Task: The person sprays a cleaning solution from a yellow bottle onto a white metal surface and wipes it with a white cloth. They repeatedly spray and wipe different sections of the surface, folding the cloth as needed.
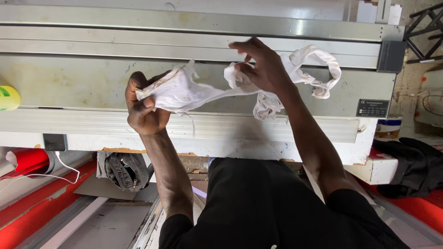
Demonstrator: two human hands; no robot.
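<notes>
Over grey metal rails [194, 27], both hands — left [145, 108], right [260, 67] — clutch a stained, twisted white rag [194, 92] stretched between them.

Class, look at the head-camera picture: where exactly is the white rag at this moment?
The white rag is at the centre of the head view, stretched between the left hand and right hand, above the grey metal machine bed.

A yellow-green object [8, 97] left of the metal surface [69, 87] is cut by the frame's edge. The left hand [144, 108] hides part of the white cloth [184, 92]; the small plate's [372, 108] print is illegible.
</notes>
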